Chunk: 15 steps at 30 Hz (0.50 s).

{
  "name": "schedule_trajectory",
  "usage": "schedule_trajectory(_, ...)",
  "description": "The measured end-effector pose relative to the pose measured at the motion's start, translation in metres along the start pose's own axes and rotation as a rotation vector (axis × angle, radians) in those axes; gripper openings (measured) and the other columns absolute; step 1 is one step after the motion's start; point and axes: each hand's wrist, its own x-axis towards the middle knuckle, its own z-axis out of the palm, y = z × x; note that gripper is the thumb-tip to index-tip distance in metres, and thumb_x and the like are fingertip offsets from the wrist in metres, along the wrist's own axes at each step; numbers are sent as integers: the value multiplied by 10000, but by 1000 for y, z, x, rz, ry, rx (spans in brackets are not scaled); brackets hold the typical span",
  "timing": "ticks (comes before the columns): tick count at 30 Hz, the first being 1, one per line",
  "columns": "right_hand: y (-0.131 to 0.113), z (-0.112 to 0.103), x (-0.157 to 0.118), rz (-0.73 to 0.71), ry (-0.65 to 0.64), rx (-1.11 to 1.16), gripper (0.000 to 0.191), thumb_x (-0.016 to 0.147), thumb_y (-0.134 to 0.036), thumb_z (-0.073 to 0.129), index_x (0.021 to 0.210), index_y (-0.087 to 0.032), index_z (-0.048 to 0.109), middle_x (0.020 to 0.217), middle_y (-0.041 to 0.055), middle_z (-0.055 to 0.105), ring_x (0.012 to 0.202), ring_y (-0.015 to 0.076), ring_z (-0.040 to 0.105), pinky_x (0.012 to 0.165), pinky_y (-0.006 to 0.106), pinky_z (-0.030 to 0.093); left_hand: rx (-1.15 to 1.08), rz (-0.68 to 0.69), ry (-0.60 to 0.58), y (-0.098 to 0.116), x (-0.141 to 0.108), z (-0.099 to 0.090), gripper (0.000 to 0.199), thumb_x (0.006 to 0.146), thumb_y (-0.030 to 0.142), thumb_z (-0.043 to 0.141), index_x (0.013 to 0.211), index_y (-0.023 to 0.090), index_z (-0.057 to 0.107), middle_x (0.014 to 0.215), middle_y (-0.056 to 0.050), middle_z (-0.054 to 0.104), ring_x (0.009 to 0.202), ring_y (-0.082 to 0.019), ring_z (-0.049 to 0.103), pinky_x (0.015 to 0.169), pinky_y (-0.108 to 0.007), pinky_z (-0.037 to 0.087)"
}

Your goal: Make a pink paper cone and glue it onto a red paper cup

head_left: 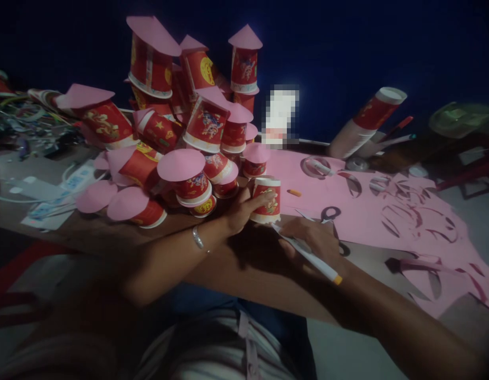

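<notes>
My left hand (244, 211) is closed around a red paper cup (266, 199) with a printed figure and a white rim, held over the table's front part. In my right hand (313, 240) is a white marker pen (313, 261) with an orange end, its tip close to the cup's lower edge; whether it touches, I cannot tell. Black-handled scissors (330, 213) lie just beyond my right hand, partly hidden by it. A small orange cap (294, 193) rests on the pink paper (284, 169) behind the cup.
Red cups with pink cone tops (181, 169) are piled at left and centre. Cut pink paper scraps (419, 211) spread to the right. A leaning stack of cups (377, 111) stands at the back right. Tangled wires (26, 126) and a white cable lie far left.
</notes>
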Motion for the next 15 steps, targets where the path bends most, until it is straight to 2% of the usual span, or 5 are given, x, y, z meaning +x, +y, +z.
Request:
schedule_trajectory(9, -1, -1, 0, 17, -26, -20, 50, 1007, -226, 627, 1021, -211, 673, 830, 23, 786, 766, 165, 769, 712, 261, 594, -47, -11, -24, 1, 0, 1, 469, 761, 402, 863, 1100, 174, 632, 964, -52, 714, 857, -203, 692, 781, -346, 586)
schedule_trajectory(15, -1, -2, 0, 24, -33, -32, 45, 988, -213, 649, 1002, -210, 691, 818, 24, 791, 736, 164, 767, 707, 257, 598, -30, -5, 17, 2, -1, 1, 497, 765, 414, 865, 1128, 199, 601, 917, -19, 684, 753, -175, 674, 677, -314, 584)
